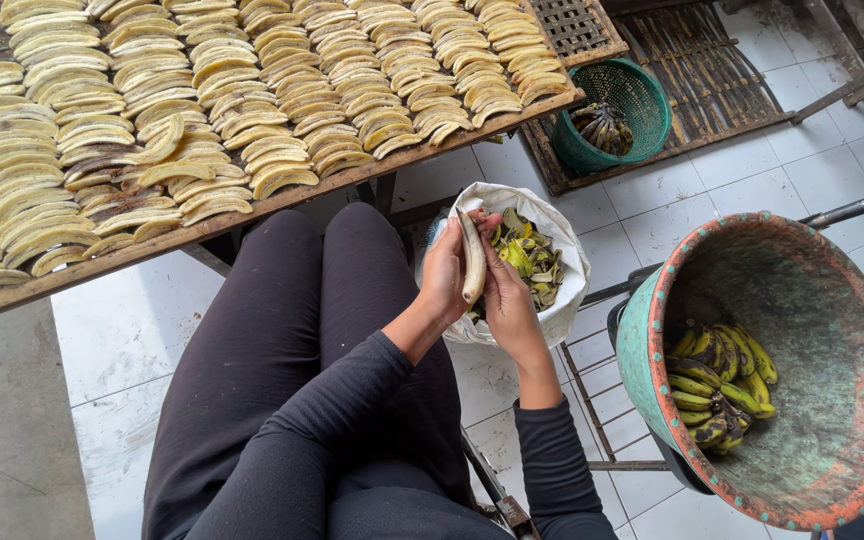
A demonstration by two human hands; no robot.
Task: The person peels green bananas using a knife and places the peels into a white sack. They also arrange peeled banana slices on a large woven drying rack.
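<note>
Head view: left hand (444,272) and right hand (508,290) both grip a peeled banana (472,258) over the sack (564,300); basin (652,330) at 3 o'clock.

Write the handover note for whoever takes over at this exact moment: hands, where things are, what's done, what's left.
Left hand and right hand: both grip one peeled banana, upright over the white sack of peels.
Done: many peeled bananas laid in rows on the wooden rack.
Left: the held banana is not yet on the rack; unpeeled bananas lie in the big green-and-orange basin on the right. A small green basket farther off holds a few dark ones.
</note>
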